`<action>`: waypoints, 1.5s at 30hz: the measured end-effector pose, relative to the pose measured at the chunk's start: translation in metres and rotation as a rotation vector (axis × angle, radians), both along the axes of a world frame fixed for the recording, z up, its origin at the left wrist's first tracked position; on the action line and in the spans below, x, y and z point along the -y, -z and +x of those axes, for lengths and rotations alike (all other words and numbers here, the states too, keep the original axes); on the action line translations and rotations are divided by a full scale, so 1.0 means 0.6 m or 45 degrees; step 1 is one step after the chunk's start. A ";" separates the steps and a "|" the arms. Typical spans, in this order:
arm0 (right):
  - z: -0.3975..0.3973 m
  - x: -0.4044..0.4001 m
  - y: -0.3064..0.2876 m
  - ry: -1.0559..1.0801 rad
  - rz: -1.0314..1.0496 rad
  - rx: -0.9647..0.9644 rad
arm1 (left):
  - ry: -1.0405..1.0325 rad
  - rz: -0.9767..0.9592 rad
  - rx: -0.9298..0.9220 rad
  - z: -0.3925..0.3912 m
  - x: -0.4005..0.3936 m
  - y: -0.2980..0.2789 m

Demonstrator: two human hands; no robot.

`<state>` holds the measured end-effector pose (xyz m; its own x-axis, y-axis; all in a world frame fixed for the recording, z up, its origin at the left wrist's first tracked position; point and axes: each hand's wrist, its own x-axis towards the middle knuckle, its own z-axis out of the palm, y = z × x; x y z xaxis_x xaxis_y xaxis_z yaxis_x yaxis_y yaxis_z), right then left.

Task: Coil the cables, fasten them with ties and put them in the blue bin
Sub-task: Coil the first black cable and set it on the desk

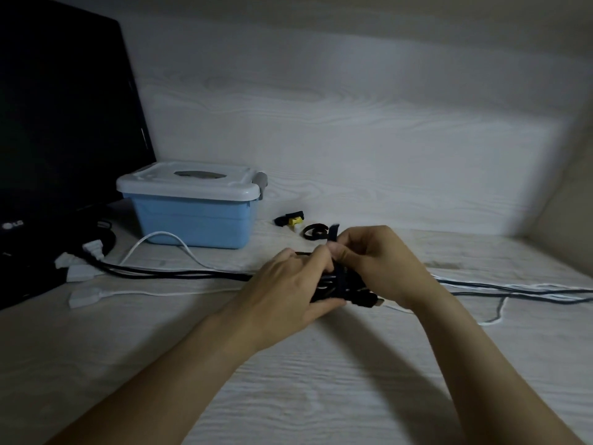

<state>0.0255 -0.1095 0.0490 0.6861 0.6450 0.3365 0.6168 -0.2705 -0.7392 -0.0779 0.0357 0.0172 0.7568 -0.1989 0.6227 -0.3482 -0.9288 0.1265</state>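
Both hands, left hand (288, 284) and right hand (382, 264), grip coiled cable (346, 290), lying left-right.

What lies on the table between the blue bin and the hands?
In the head view, spare black ties and a small yellow piece lie between the blue bin and the hands.

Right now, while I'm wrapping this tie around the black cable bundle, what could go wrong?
The tie is only pinched by your right hand, its end sticking up loose, so the bundle in your left hand may spring open if either grip slips. The blue bin has its lid on, so you'll need a free hand to open it. Loose cables lie right under your hands and could get caught in the wrap.
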 end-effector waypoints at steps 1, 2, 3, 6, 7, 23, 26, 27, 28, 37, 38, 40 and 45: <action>-0.001 0.003 -0.003 -0.005 -0.049 -0.075 | 0.016 0.037 0.059 0.002 -0.002 0.005; -0.002 0.004 -0.006 0.001 -0.078 -0.144 | 0.045 0.057 0.103 0.003 -0.003 0.008; -0.004 0.007 -0.007 0.021 -0.091 -0.208 | 0.076 0.071 0.129 0.004 0.000 0.011; -0.004 0.010 -0.008 0.082 -0.117 -0.295 | 0.099 0.131 0.169 0.005 0.006 0.011; -0.004 0.010 -0.008 0.092 -0.145 -0.302 | 0.099 0.133 0.176 0.006 0.007 0.011; 0.001 0.000 -0.004 0.189 -0.214 -0.281 | 0.041 0.139 0.345 0.027 0.013 0.029; 0.015 0.010 -0.001 0.076 -0.140 -0.309 | 0.010 0.182 0.327 0.033 0.014 0.037; 0.023 0.017 0.001 0.051 -0.079 -0.297 | -0.018 0.155 0.303 0.033 0.013 0.038; 0.030 0.024 -0.001 0.072 0.022 -0.214 | -0.057 0.092 0.268 0.031 0.012 0.034; -0.035 0.004 -0.001 -0.355 0.365 -0.165 | -0.451 -0.686 0.229 0.028 -0.056 0.005; -0.038 -0.004 0.008 -0.361 0.225 -0.172 | -0.461 -0.744 0.224 0.030 -0.058 0.006; -0.041 -0.019 0.026 -0.215 0.120 -0.065 | -0.452 -0.867 0.192 0.033 -0.060 0.008; -0.041 -0.042 0.045 0.084 0.121 0.197 | -0.419 -1.073 0.112 0.039 -0.056 0.013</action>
<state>0.0008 -0.0842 0.0218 0.6612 0.5606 0.4985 0.7082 -0.2474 -0.6612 -0.0543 0.0696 0.0094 0.6380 0.5659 0.5222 -0.1223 -0.5950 0.7943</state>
